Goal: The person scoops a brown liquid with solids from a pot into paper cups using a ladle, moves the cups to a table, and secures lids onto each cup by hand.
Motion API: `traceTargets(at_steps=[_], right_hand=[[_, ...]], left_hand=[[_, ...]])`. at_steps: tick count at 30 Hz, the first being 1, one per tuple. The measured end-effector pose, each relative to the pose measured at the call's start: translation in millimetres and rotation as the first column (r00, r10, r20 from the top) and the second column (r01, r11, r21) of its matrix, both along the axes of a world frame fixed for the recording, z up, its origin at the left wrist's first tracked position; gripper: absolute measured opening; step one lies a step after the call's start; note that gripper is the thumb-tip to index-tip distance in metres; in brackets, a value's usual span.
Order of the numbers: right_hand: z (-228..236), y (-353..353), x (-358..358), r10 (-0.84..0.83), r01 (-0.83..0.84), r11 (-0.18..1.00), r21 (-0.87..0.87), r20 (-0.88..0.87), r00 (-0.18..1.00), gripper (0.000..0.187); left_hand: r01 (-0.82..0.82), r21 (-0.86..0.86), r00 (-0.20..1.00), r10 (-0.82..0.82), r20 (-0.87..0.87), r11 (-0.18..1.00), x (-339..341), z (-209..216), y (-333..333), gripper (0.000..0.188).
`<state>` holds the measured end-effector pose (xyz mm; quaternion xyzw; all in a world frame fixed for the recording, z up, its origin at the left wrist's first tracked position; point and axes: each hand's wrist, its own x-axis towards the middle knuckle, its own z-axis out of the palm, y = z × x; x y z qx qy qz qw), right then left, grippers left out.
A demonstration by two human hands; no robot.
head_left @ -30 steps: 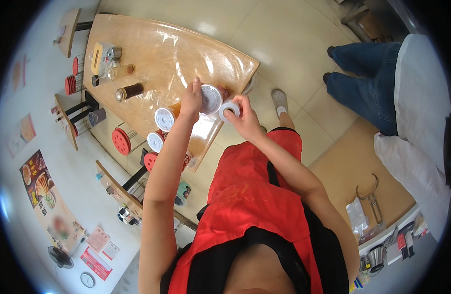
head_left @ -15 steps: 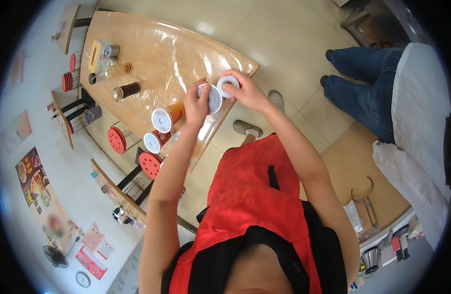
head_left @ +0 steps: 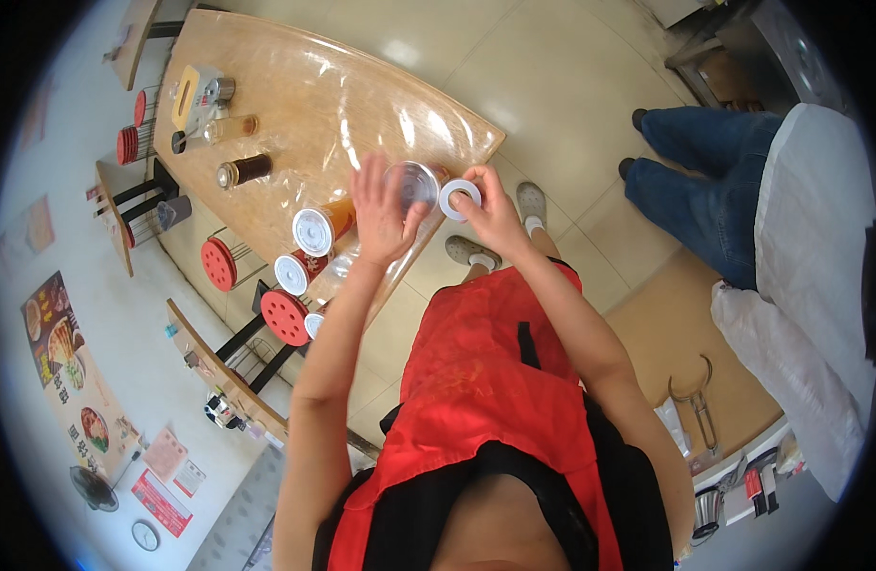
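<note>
My right hand point(head_left: 495, 217) grips a white ring-shaped roll of tape point(head_left: 447, 202) near the table's right edge. Just left of the roll, a cup with a clear round lid point(head_left: 416, 187) stands on the table. My left hand point(head_left: 379, 217) is open beside this cup, its fingers stretched out and smeared by motion. Whether the thumb touches the cup's rim I cannot tell. To the left of my left forearm are an orange-coloured cup with a pale lid point(head_left: 313, 232), a red patterned cup with a similar lid point(head_left: 292, 274) and a further lid point(head_left: 313, 324), partly hidden.
On the plastic-covered wooden table point(head_left: 295, 105) are a dark sauce bottle point(head_left: 244, 172), a lighter bottle point(head_left: 232, 129) and a tissue box point(head_left: 193, 100). Red stools point(head_left: 284, 317) line the left. A person in jeans point(head_left: 709, 190) stands at right, near a cardboard sheet point(head_left: 690, 333).
My left hand has let go of the cup's lid and spread its fingers upward. The right hand has shifted slightly down and right with the tape roll.
</note>
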<state>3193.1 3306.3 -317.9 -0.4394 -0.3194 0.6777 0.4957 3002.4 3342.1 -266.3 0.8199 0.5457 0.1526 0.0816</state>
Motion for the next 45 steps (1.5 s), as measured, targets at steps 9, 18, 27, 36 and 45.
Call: traceTargets(at_steps=[9,18,27,36,45], right_hand=[[15.0,16.7,31.0,0.130,-0.148,0.967,-0.207,-0.098,0.987,0.026],[39.8,-49.7,7.3,0.124,-0.130,0.991,0.022,0.171,0.977,0.030],[47.8,-47.8,26.5,0.008,-0.018,0.988,-0.154,-0.064,0.998,0.025],[27.0,-34.5,58.5,0.097,-0.085,0.962,-0.259,0.032,0.995,0.026],[41.8,21.8,60.0,0.224,-0.224,0.916,-0.334,-0.039,0.974,0.026]], left_hand=[[0.415,-0.058,0.889,-0.418,-0.186,0.908,19.3,13.1,26.5,0.031],[0.339,0.041,0.937,-0.334,-0.104,0.940,20.7,4.5,15.9,0.012],[0.046,-0.167,0.974,-0.081,-0.210,0.985,43.0,27.7,13.0,0.047],[-0.039,-0.331,0.994,0.004,-0.107,0.943,7.1,43.8,66.2,0.066],[-0.369,-0.186,0.925,0.341,-0.165,0.911,-43.8,16.0,153.2,0.069]])
